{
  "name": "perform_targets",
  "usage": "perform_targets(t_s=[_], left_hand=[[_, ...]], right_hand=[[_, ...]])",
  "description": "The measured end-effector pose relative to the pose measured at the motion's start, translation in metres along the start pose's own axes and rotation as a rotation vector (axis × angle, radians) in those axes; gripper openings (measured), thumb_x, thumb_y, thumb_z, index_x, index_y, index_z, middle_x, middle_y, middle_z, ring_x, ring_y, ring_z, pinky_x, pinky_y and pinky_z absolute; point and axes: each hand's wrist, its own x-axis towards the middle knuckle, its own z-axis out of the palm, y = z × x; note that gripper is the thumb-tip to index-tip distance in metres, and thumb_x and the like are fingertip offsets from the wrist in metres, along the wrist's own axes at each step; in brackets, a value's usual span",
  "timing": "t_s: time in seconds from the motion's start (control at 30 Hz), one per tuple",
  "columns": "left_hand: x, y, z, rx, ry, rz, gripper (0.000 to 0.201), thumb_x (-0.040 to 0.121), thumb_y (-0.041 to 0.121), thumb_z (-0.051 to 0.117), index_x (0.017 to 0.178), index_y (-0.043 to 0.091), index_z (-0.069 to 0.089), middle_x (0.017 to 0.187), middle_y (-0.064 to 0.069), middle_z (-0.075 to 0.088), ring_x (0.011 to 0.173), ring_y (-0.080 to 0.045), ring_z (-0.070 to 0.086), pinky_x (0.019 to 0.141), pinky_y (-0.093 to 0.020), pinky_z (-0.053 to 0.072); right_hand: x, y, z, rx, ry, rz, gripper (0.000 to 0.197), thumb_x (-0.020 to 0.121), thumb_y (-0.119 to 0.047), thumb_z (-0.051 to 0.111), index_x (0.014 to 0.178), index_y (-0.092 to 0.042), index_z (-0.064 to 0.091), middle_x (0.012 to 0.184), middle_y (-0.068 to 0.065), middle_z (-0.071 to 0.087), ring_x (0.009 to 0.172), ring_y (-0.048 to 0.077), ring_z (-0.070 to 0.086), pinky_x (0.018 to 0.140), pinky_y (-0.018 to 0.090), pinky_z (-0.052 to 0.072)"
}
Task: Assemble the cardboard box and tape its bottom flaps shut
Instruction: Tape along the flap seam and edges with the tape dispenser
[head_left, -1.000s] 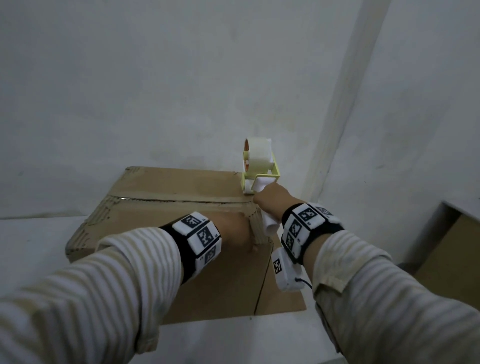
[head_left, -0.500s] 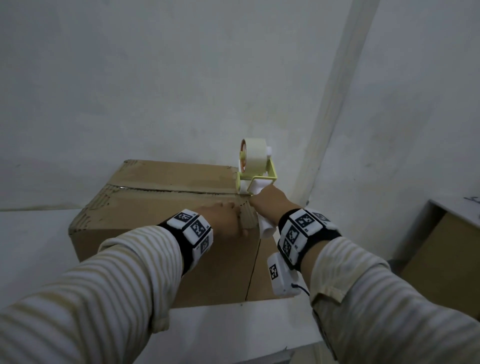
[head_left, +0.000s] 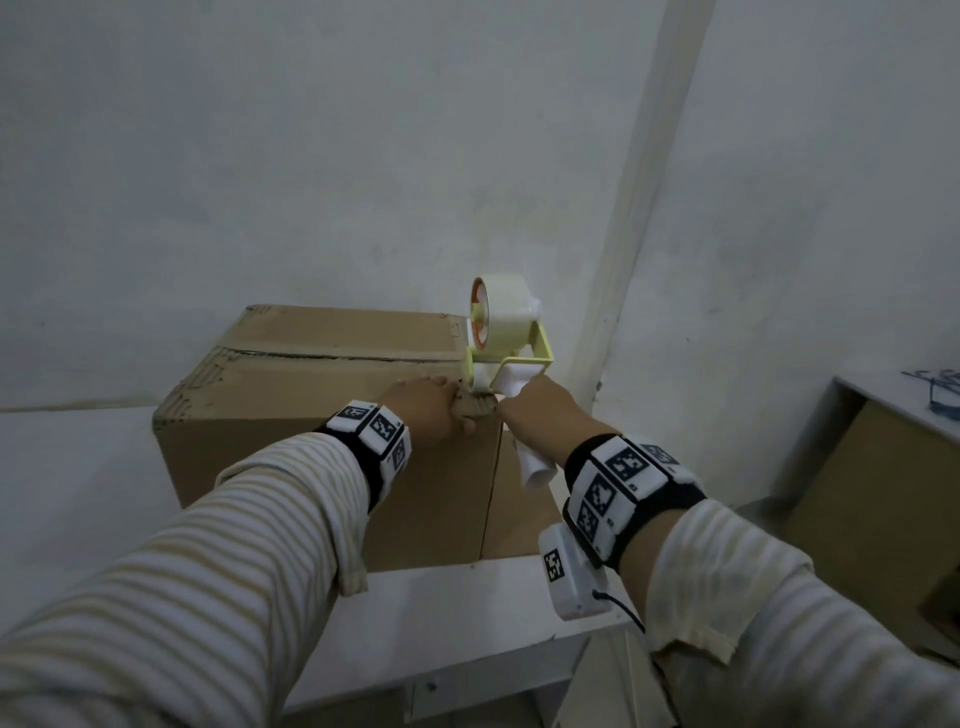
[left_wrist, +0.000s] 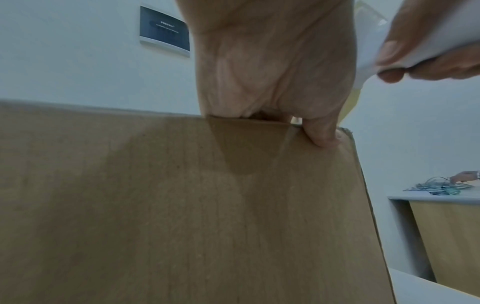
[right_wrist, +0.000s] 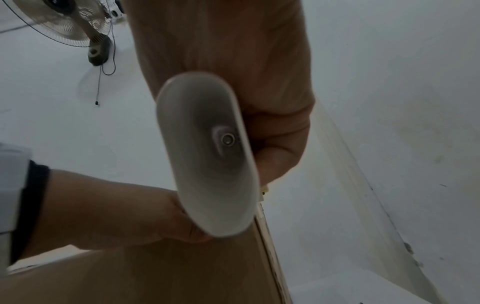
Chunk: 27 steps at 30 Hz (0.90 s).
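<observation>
cardboard box (head_left: 332, 467) sits on the tabletop (head_left: 467, 613), flaps folded flat on top. tape dispenser (head_left: 506, 332) has stayed at the seam's right end, right hand (head_left: 540, 415) grip closed round its handle; left hand (head_left: 426, 410) clamps the near edge. seam taping unconfirmed.

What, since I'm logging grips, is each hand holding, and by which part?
The right hand grips the tape dispenser by its white handle; the left hand pinches the cardboard box at its top front edge.

We can read only the word "PRESTO", white on a dark wall plaque (left_wrist: 164, 30), with a smaller line beneath it too blurred for us.
</observation>
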Motion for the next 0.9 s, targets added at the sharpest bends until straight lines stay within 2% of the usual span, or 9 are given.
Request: perform_targets(t_s=[0.07, 0.1, 0.17, 0.27, 0.5, 0.63, 0.7, 0.83, 0.9], left_hand=[[-0.001, 0.001, 0.0, 0.002, 0.008, 0.0, 0.066, 0.089, 0.054, 0.047, 0.143, 0.019, 0.034, 0.147, -0.008, 0.039, 0.134, -0.028, 0.039, 0.109, -0.042, 0.034], [-0.001, 0.001, 0.001, -0.002, 0.008, -0.003, 0.065, 0.088, 0.054, 0.048, 0.141, 0.018, 0.036, 0.145, -0.008, 0.041, 0.132, -0.028, 0.04, 0.108, -0.042, 0.035], [-0.001, 0.001, 0.002, -0.01, 0.012, -0.011, 0.064, 0.087, 0.053, 0.05, 0.14, 0.019, 0.038, 0.145, -0.007, 0.042, 0.132, -0.027, 0.04, 0.107, -0.042, 0.036], [-0.002, 0.004, 0.002, -0.001, 0.019, -0.017, 0.063, 0.087, 0.052, 0.05, 0.14, 0.021, 0.039, 0.146, -0.006, 0.041, 0.134, -0.027, 0.039, 0.108, -0.041, 0.035], [-0.004, 0.006, 0.004, 0.031, 0.049, -0.027, 0.052, 0.088, 0.051, 0.048, 0.131, 0.022, 0.044, 0.133, -0.005, 0.051, 0.121, -0.027, 0.049, 0.099, -0.043, 0.042], [-0.007, 0.009, 0.005, 0.07, 0.064, -0.038, 0.05, 0.09, 0.048, 0.046, 0.13, 0.018, 0.044, 0.133, -0.007, 0.05, 0.122, -0.027, 0.049, 0.097, -0.042, 0.042], [-0.008, 0.009, 0.007, 0.076, 0.098, -0.047, 0.045, 0.091, 0.043, 0.044, 0.129, 0.019, 0.045, 0.133, -0.006, 0.05, 0.122, -0.026, 0.05, 0.098, -0.042, 0.042], [-0.011, 0.011, 0.01, 0.113, 0.118, -0.049, 0.05, 0.091, 0.043, 0.041, 0.139, 0.032, 0.029, 0.135, -0.004, 0.047, 0.126, -0.028, 0.045, 0.1, -0.049, 0.038], [-0.011, 0.011, 0.011, 0.145, 0.1, -0.046, 0.052, 0.091, 0.043, 0.04, 0.14, 0.037, 0.024, 0.134, -0.005, 0.046, 0.126, -0.029, 0.044, 0.099, -0.052, 0.037]], right_hand=[[-0.01, 0.006, 0.0, 0.053, 0.017, -0.012, 0.012, 0.09, -0.02, 0.052, 0.092, -0.01, 0.046, 0.093, 0.009, 0.052, 0.083, 0.023, 0.049, 0.072, 0.029, 0.04], [-0.015, 0.007, -0.001, 0.057, 0.019, -0.012, 0.012, 0.089, -0.02, 0.052, 0.092, -0.01, 0.046, 0.092, 0.009, 0.052, 0.083, 0.023, 0.049, 0.072, 0.03, 0.04], [-0.023, 0.011, -0.002, 0.034, 0.006, -0.006, 0.013, 0.089, -0.014, 0.052, 0.08, -0.009, 0.044, 0.084, 0.009, 0.049, 0.084, 0.024, 0.048, 0.072, 0.029, 0.039], [-0.031, 0.018, -0.001, 0.058, 0.026, 0.018, 0.031, 0.087, -0.013, 0.052, 0.063, -0.018, 0.033, 0.071, 0.003, 0.044, 0.081, 0.025, 0.048, 0.071, 0.03, 0.04], [-0.048, 0.02, -0.005, 0.112, 0.037, 0.043, 0.029, 0.086, -0.015, 0.05, 0.061, -0.017, 0.038, 0.064, 0.001, 0.043, 0.078, 0.025, 0.049, 0.072, 0.032, 0.045], [-0.062, 0.025, -0.004, 0.09, 0.018, 0.034, 0.027, 0.086, -0.016, 0.05, 0.062, -0.017, 0.039, 0.065, 0.002, 0.045, 0.078, 0.026, 0.051, 0.079, 0.038, 0.052], [-0.069, 0.026, -0.005, 0.072, 0.011, 0.033, 0.028, 0.087, -0.016, 0.05, 0.061, -0.016, 0.039, 0.064, 0.002, 0.045, 0.077, 0.026, 0.051, 0.077, 0.036, 0.051], [-0.076, 0.024, -0.006, 0.049, 0.014, 0.028, 0.027, 0.087, -0.016, 0.05, 0.062, -0.015, 0.04, 0.064, 0.002, 0.044, 0.077, 0.025, 0.05, 0.073, 0.035, 0.047], [-0.078, 0.021, -0.005, 0.026, 0.002, 0.019, 0.018, 0.088, -0.016, 0.049, 0.07, -0.01, 0.045, 0.064, 0.001, 0.044, 0.077, 0.025, 0.05, 0.07, 0.032, 0.045]])
